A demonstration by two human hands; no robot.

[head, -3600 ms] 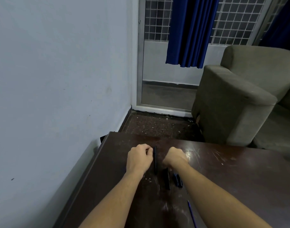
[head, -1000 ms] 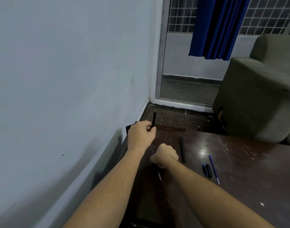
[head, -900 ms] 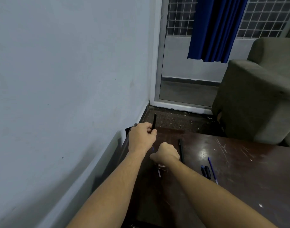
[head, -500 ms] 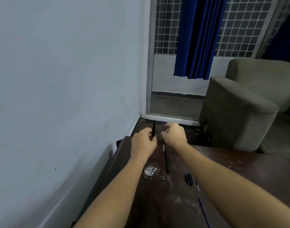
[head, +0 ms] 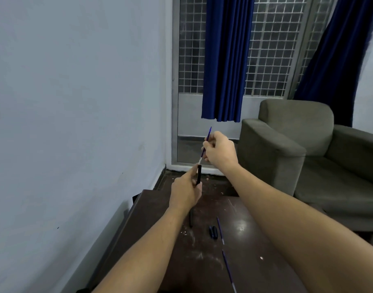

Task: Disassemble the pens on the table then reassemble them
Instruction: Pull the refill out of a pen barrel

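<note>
My left hand [head: 185,192] grips a black pen barrel [head: 199,174] upright above the dark wooden table [head: 255,246]. My right hand [head: 220,150] pinches a thin blue ink refill [head: 208,133], tilted, with its metal tip just above the barrel's open top. On the table lie another black barrel [head: 190,218], two small dark caps [head: 213,231] and two more blue refills, one [head: 220,230] beside the caps and one [head: 229,270] nearer me.
A pale wall runs along the table's left edge. Beyond the table stands a grey armchair [head: 291,149] at the right, with a glass door, a window grille and blue curtains [head: 223,60] behind. White flecks dot the tabletop.
Both hands rose off the table. My right hand picked up a blue refill and brought its tip to the top of the barrel held in my left hand. The view tilted upward.
</note>
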